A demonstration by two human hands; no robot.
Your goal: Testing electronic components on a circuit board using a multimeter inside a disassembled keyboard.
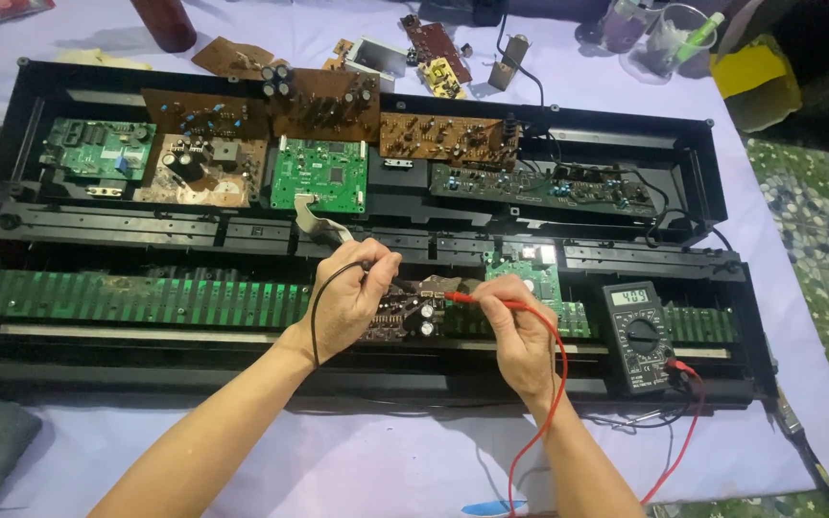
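Note:
My left hand [349, 297] pinches a black test probe whose black lead [317, 312] loops down over my wrist. My right hand [515, 326] grips a red test probe [467, 299], its tip pointing left. Both probe tips rest on a small brown circuit board [405, 309] with black capacitors, lying between my hands on the long green key contact board [136, 299]. The red lead [556, 384] curves down past my right forearm. A dark digital multimeter [637, 336] stands just right of my right hand, its display lit.
An opened black keyboard chassis [693, 158] holds several green and brown circuit boards, among them a green board [319, 175] with a grey ribbon cable. Loose boards, a dark red bottle [165, 21] and clear plastic cups [669, 36] sit on the purple cloth [386, 460].

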